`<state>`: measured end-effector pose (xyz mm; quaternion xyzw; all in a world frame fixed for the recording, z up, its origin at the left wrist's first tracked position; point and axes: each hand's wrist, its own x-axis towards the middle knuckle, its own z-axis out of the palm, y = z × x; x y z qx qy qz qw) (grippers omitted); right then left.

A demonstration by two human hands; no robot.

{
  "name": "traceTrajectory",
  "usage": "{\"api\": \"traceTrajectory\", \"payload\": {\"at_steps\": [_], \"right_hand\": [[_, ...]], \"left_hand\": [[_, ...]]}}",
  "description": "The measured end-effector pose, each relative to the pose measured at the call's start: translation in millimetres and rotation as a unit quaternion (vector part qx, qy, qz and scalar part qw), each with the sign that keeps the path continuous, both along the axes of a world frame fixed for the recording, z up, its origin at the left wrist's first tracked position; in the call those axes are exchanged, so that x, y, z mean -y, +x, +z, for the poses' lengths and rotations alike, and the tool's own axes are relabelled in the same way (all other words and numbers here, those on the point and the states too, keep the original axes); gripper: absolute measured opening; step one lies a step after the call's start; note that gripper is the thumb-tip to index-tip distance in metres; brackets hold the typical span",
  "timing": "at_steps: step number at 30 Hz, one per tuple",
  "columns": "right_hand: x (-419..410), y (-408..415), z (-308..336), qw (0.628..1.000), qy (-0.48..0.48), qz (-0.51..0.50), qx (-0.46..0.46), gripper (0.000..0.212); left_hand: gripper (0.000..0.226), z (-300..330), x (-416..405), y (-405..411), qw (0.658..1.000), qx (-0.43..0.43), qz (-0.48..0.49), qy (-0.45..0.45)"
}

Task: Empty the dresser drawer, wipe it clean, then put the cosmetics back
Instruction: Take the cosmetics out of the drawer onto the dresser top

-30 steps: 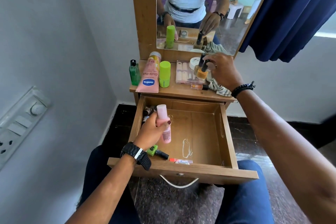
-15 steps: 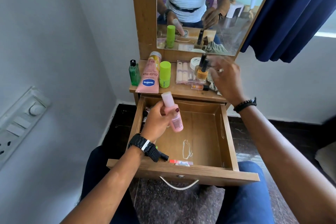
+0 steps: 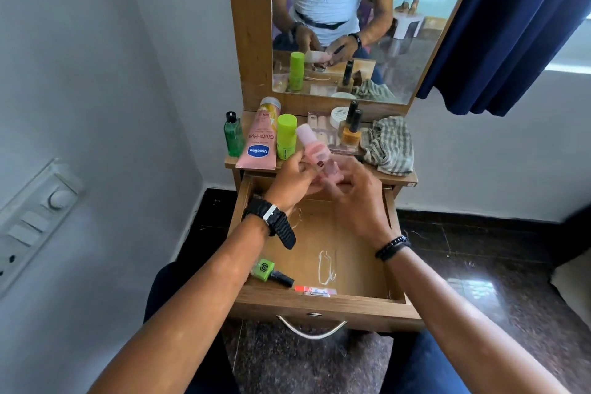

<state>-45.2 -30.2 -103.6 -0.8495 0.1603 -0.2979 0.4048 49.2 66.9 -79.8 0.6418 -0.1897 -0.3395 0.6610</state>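
A small pink bottle (image 3: 311, 145) is held tilted above the back of the open wooden drawer (image 3: 323, 305). My left hand (image 3: 292, 181) grips its middle, and my right hand (image 3: 358, 192) closes on its lower end. Inside the drawer a green nail polish bottle (image 3: 270, 272) and a small red-and-white packet (image 3: 315, 290) lie near the front. On the dresser top (image 3: 233, 162) stand a green bottle (image 3: 234, 135), a pink Vaseline tube (image 3: 260, 141), a lime stick (image 3: 286, 136), an orange nail polish (image 3: 350, 133) and a striped cloth (image 3: 388, 145).
A mirror (image 3: 351, 19) rises behind the dresser top. A grey wall with a switch panel (image 3: 35, 221) is close on the left, a blue curtain (image 3: 511, 25) hangs at the right. My knees flank the drawer's metal handle (image 3: 311, 329).
My left hand lifted the pink bottle out of the drawer up toward the dresser top. My right hand left the orange nail polish and came across to take hold of the bottle.
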Motion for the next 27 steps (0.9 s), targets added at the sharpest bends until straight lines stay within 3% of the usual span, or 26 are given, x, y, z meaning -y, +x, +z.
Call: {"api": "traceTrajectory", "payload": {"at_steps": [5,11,20,27], "right_hand": [[9,27,10,0.994,-0.004,-0.104,0.026,0.022],[15,44,0,0.986,-0.002,-0.167,0.003,0.023],[15,67,3,0.98,-0.025,-0.193,-0.031,0.023],[15,72,5,0.977,0.007,-0.211,-0.032,0.027]], "left_hand": [[0.045,-8,-3,8,0.999,0.018,0.011,0.036],[0.043,-32,-9,7,0.995,0.05,0.019,0.079],[0.04,-39,-6,6,0.981,0.152,0.002,0.12],[0.044,-40,-9,3,0.98,0.15,-0.007,0.131]]}}
